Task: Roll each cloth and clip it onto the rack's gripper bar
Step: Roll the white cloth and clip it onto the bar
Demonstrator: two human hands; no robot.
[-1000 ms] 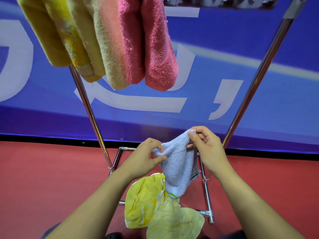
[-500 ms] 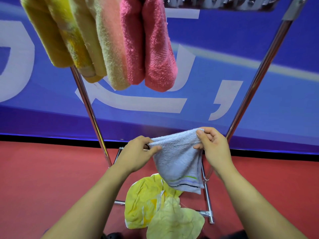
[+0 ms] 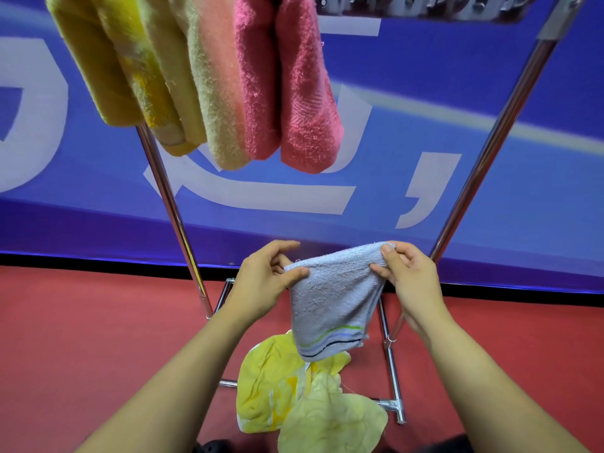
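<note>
I've got the pale blue cloth (image 3: pixel 330 299) stretched between both hands, low in front of the rack, well below the gripper bar (image 3: pixel 421 4) up top. My left hand (image 3: pixel 264 282) pinches the left corner with thumb and forefinger; my right hand (image 3: pixel 408 276) pinches the right top edge the same way, other fingers loosely curled.

Risk here, as I judge it: the grip is only fingertip deep on soft terry, so a tug to start the roll could pull a corner free and drop the cloth onto the yellow cloths (image 3: pixel 294 393) heaped on the red floor (image 3: pixel 81 338). A slack, uneven roll would also be too fat or lopsided for a clip to bite, and a loose thread at the top edge could snag.

Texture now: blue cloth is nubby looped towelling, limp, tapering downward, with green, blue and dark stripes near its hem. Hung rolls are plush cylinders, yellow (image 3: pixel 98 67), peach (image 3: pixel 212 86), pink (image 3: pixel 294 93). Rack posts (image 3: pixel 170 197) are shiny chrome tube
</note>
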